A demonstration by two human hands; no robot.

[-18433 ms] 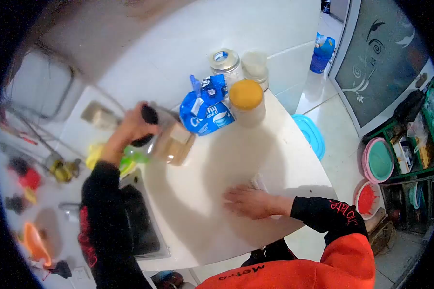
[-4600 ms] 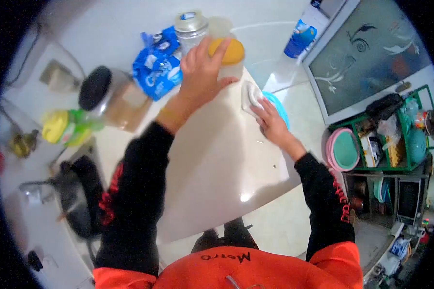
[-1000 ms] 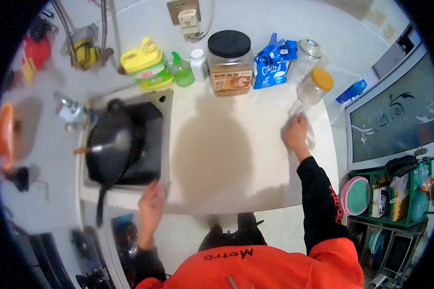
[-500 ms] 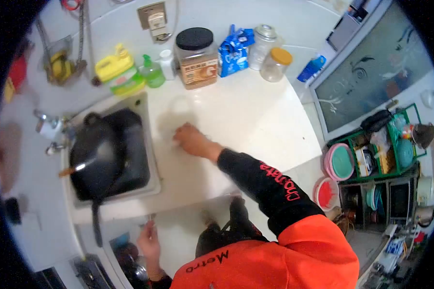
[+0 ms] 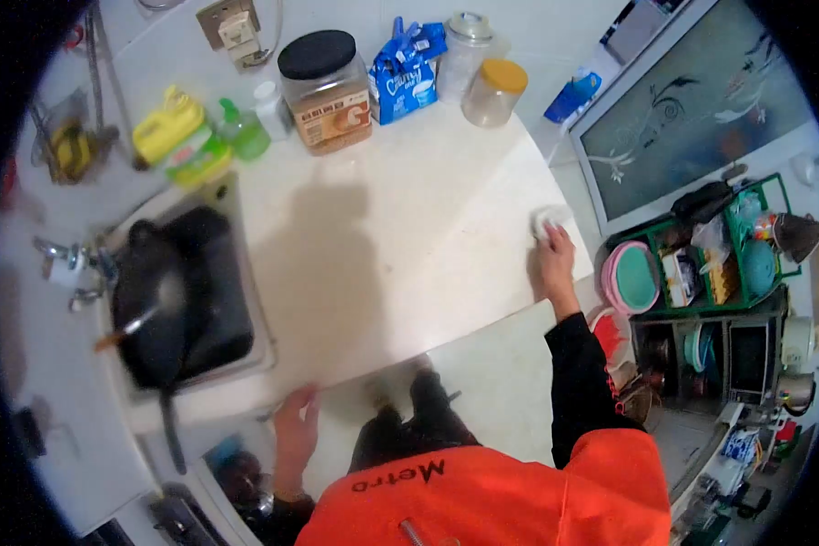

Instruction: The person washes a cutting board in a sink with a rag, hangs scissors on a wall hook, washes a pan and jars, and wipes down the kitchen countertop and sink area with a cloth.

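Observation:
At the right end of the white countertop point(image 5: 428, 237), my right hand point(image 5: 558, 264) is closed on a crumpled white cloth point(image 5: 548, 218), pressed to the surface near the edge. The cloth is partly hidden under the fingers. Lower down, my left hand point(image 5: 296, 429) hangs at the counter's front edge, slightly blurred, its thumb and fingers apart with nothing seen in them. Left of it, a black wok point(image 5: 150, 300) rests tilted over the sink point(image 5: 262, 318), its handle reaching past the front edge.
Along the wall stand a yellow jug point(image 5: 173, 127), a green pump bottle point(image 5: 243, 132), a black-lidded jar point(image 5: 323, 91), a blue bag point(image 5: 409, 77) and a yellow-lidded jar point(image 5: 496, 96). Basins point(image 5: 630, 278) and a green rack point(image 5: 746, 291) stand beyond the counter's right end.
My right hand has gone from the middle of the counter to its right end, and the white cloth now shows under it. My left hand has risen slightly toward the front edge. The view has shifted.

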